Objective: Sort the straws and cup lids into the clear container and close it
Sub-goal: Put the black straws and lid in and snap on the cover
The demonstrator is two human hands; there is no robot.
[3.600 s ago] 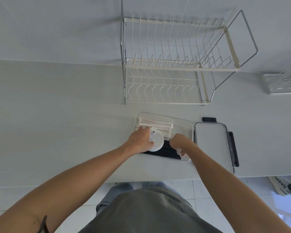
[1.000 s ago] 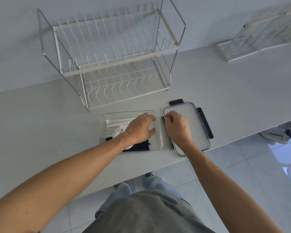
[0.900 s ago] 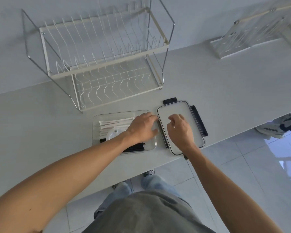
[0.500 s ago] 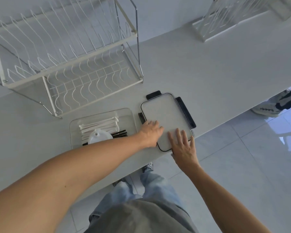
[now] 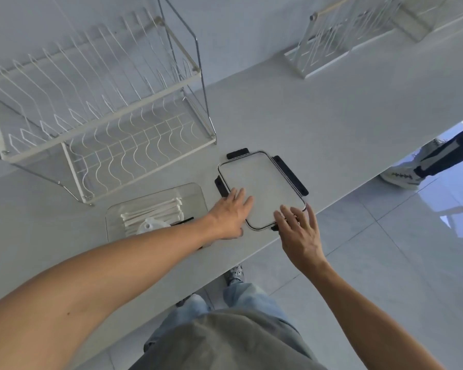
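Observation:
The clear container (image 5: 195,190) sits uncovered on the white counter, with white straws (image 5: 155,210), a white cup lid (image 5: 152,227) and a few black straws (image 5: 182,222) inside; my forearm hides part of it. Its flat lid (image 5: 267,185), with black clasps, lies on the counter just to the right. My left hand (image 5: 231,214) lies flat with straight fingers on the lid's near-left corner. My right hand (image 5: 300,231) is spread open over the lid's near-right corner at the counter edge.
A white wire dish rack (image 5: 99,102) stands behind the container. A second white rack (image 5: 340,38) stands at the far right of the counter (image 5: 332,116). The counter's front edge runs just below the lid. Someone's shoe (image 5: 401,176) is on the tiled floor.
Both hands left the container and went to the lid on the right. Since half a second ago the left fingers have straightened onto the lid; the camera view shifted right.

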